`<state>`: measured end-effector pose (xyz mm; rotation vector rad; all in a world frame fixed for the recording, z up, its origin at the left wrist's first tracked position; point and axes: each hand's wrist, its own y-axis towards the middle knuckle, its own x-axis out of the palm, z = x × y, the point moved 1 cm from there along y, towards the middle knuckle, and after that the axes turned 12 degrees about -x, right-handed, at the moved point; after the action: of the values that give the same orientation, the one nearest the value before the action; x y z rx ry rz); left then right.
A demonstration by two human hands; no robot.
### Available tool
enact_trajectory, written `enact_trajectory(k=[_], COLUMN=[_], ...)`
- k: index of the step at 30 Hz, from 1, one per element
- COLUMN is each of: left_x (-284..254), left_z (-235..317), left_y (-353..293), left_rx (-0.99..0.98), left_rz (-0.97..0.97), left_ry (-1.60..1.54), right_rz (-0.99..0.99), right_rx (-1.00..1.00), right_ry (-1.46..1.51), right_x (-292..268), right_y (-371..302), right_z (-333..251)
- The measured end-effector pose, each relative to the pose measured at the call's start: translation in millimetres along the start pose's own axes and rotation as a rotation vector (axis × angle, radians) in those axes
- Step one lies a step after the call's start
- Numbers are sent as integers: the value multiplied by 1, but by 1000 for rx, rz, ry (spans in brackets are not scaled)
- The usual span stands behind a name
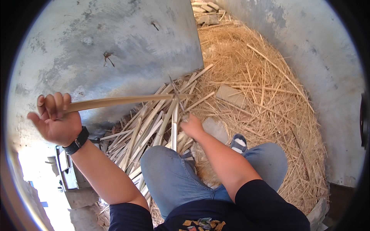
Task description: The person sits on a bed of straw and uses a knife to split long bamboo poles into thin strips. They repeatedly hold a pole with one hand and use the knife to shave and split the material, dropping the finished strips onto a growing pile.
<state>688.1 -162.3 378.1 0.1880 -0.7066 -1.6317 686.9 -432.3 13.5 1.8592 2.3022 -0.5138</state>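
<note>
Holding a long, flat, tan strip (115,101), left grip (59,121) curled round it, right grip (191,126) clasping a knife (173,84)

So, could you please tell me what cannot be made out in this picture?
All in the head view:
Strip, left end: hidden in the left hand.
What the right hand may hold: hidden by the hand itself.
Left foot: partly hidden by the left knee.
Blocks: cut off by the upper edge.

smooth woody strip (119,100), rough matt wall (135,23), denim jeans (165,181), coarse dry straw (269,129)
</note>
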Motion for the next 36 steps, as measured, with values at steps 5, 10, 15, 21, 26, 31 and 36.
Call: enact_trajectory(k=[5, 10, 15, 21, 26, 31, 36], left_x=[-15, -34, -28, -20, -19, -24, -21], left_z=[9, 8, 8, -2, 1, -2, 0], left_y=[0, -3, -4, -8, -18, -8, -15], left_rx=[-24, -2, 27, 86, 156, 115, 156], left_rz=[70, 237, 326, 575, 687, 709, 732], left_ry=[-40, 1, 83, 91, 164, 114, 183], right_rz=[10, -138, -60, 37, 49, -21, 69], right_rx=[-65, 92, -98, 216, -3, 68, 140], right_ry=[56, -45, 46, -60, -33, -173, -31], right_x=[33, 1, 28, 27, 59, 52, 61], right_y=[-13, 5, -13, 6, -20, 11, -7], right_z=[-22, 13, -43, 66, 11, 81, 45])
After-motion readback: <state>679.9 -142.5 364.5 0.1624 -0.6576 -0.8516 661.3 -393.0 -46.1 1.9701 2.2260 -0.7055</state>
